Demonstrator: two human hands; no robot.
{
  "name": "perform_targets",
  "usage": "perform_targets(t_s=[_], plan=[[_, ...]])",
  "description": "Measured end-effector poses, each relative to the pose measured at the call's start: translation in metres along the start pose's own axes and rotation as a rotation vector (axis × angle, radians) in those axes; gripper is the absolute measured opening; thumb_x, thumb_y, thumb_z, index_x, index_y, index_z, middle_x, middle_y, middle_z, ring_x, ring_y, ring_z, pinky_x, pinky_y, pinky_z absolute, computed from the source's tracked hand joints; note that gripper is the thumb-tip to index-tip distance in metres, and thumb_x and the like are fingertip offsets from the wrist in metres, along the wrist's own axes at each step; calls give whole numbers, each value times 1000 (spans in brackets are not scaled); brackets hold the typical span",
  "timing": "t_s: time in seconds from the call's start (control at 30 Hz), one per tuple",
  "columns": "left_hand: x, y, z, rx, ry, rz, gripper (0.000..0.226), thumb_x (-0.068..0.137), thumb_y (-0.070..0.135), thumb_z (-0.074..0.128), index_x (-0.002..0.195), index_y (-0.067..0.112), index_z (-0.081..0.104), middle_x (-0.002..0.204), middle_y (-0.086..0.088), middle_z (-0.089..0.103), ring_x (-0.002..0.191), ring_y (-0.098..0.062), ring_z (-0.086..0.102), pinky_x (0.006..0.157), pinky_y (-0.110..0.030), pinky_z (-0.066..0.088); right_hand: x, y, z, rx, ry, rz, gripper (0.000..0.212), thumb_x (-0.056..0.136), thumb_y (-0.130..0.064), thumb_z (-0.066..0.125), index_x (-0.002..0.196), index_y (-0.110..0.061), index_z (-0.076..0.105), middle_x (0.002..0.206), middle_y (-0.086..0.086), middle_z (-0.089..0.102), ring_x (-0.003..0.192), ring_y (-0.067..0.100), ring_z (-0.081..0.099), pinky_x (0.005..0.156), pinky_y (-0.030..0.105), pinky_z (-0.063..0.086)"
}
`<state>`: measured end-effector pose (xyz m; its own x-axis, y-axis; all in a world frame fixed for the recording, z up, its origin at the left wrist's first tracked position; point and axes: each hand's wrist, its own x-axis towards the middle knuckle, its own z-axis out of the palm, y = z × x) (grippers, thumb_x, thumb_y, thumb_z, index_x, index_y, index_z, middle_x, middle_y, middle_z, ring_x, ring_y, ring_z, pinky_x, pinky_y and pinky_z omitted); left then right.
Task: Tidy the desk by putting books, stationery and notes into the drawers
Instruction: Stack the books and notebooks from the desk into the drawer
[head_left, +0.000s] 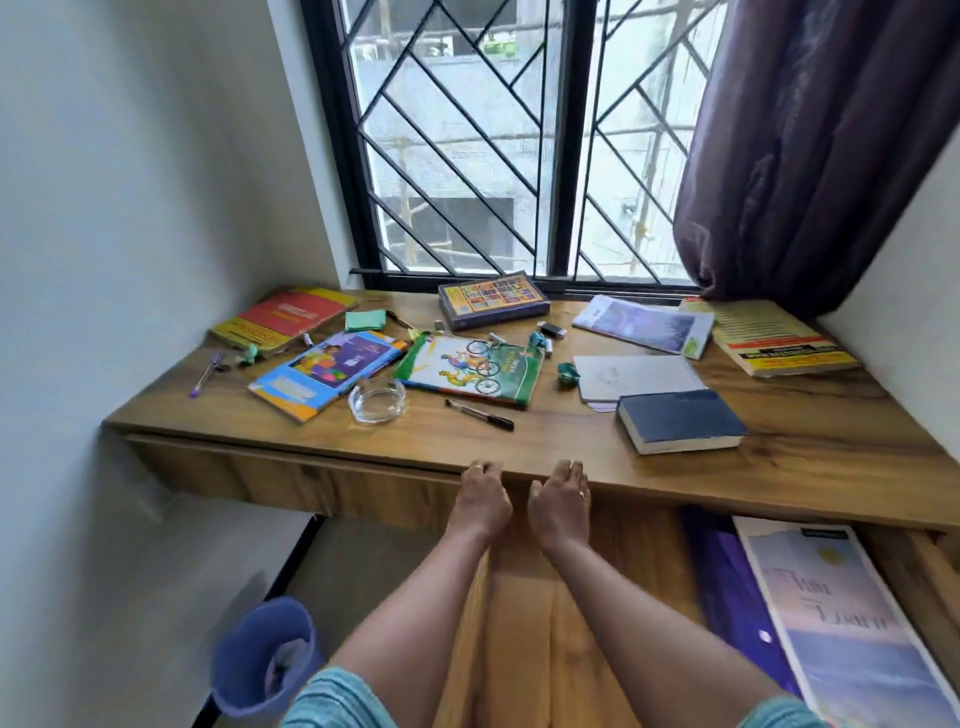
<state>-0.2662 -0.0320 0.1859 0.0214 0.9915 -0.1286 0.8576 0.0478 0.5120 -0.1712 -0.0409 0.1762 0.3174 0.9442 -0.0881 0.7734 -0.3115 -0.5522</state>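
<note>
Your left hand (483, 499) and right hand (558, 501) meet the desk (779, 441) edge; gripping or just resting, can't tell.

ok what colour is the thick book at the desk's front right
The book has a dark blue cover, pale page edges; head view shows it.

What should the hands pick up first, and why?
Probably the right hand should lift the blue book. It and the left hand rest at the desk edge, that book lies close by, and the drawer just below already stands open with bare room.
</note>
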Motion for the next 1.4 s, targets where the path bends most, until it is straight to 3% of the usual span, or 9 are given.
perform_targets(t_s=[0.2, 0.53, 0.63, 0.8, 0.87, 0.93, 1.03, 1.27, 1.4], plan=[[91, 10, -24, -446, -27, -229, 50, 91, 9, 52, 139, 2, 42, 139, -18, 49, 128, -30, 46, 102, -30, 36, 86, -41, -3, 248, -13, 83, 31, 93, -13, 46, 121, 1, 49, 122, 23, 58, 112, 37, 56, 90, 37, 47], [235, 25, -27, -1238, 233, -513, 59, 75, 11, 61, 133, 9, 48, 131, -12, 53, 107, -29, 60, 79, -33, 49, 216, -82, 25, 420, -94, 320, 50, 93, -20, 55, 133, 6, 38, 137, 21, 42, 125, 32, 44, 100, 34, 39], [278, 6, -3, -1217, 268, -617, 61, 60, 16, 62, 120, 7, 56, 122, -12, 60, 93, -28, 63, 63, -34, 52, 240, -89, 29, 386, -129, 386, 45, 97, -21, 49, 131, 7, 42, 136, 19, 45, 124, 28, 46, 98, 28, 41], [248, 26, -18, -1000, 359, -687, 52, 82, 12, 58, 130, 3, 42, 130, -18, 52, 116, -34, 54, 98, -44, 47, 256, -84, 32, 743, -392, 403, 46, 95, -16, 47, 139, -6, 41, 142, 12, 45, 129, 29, 46, 104, 37, 43], [247, 20, -18, -877, 395, -728, 52, 85, 12, 55, 135, 4, 39, 136, -19, 45, 123, -35, 47, 103, -46, 43, 260, -80, 30, 895, -422, 437, 36, 89, -7, 53, 125, -4, 51, 127, 18, 55, 111, 31, 60, 85, 39, 55], [246, 17, -23, -835, 436, -713, 52, 86, 9, 53, 136, 3, 40, 137, -19, 43, 125, -34, 46, 103, -44, 43, 255, -78, 24, 1004, -469, 454, 4, 88, 2, 53, 90, -2, 54, 87, 19, 60, 63, 23, 66, 46, 24, 54], [245, 9, -29, -882, 502, -667, 52, 84, 5, 53, 135, 4, 42, 138, -16, 45, 125, -30, 46, 103, -37, 44, 244, -76, 12, 1147, -511, 354, 18, 93, 6, 42, 81, -7, 46, 68, 13, 51, 32, 13, 51, 32, 15, 42], [198, 8, -51, -1437, 430, -476, 17, 88, -2, 55, 104, 4, 50, 108, -21, 58, 79, -23, 59, 65, -31, 49, 179, -51, -21, 1403, -465, 164, 27, 89, 12, 43, 99, -13, 42, 81, 20, 60, 45, 22, 52, 36, 20, 43], [157, 8, -52, -1508, 339, -358, 37, 88, -5, 49, 124, 2, 45, 110, -19, 62, 85, -31, 64, 63, -35, 54, 129, -29, -29, 1453, -472, 149, 33, 88, 11, 47, 91, -21, 46, 93, 17, 65, 55, 27, 60, 37, 22, 44]])
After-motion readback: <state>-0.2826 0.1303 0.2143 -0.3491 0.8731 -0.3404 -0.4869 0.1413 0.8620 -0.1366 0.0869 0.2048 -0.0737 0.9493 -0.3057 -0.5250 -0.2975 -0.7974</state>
